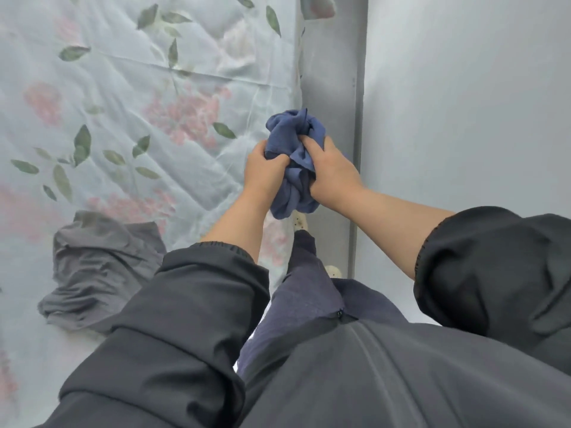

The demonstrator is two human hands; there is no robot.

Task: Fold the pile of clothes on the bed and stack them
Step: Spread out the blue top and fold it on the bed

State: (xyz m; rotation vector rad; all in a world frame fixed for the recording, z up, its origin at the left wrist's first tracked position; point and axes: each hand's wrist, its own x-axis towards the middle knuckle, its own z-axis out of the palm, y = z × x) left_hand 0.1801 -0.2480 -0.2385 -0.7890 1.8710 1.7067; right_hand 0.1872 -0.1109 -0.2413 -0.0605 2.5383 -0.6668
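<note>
A crumpled blue garment (290, 140) is bunched up in the air over the right edge of the bed. My left hand (262, 171) grips its left side with curled fingers. Gripping its right side is my right hand (332, 174), the thumb pressed into the cloth. A grey garment (99, 270) lies rumpled on the bed at the lower left, apart from both hands. The bed (123, 88) is covered with a pale floral sheet.
A narrow strip of grey floor (330, 88) runs between the bed's right edge and a white wall (463, 103). My legs and feet stand in that gap. A bit of pale cloth (318, 7) shows at the top edge.
</note>
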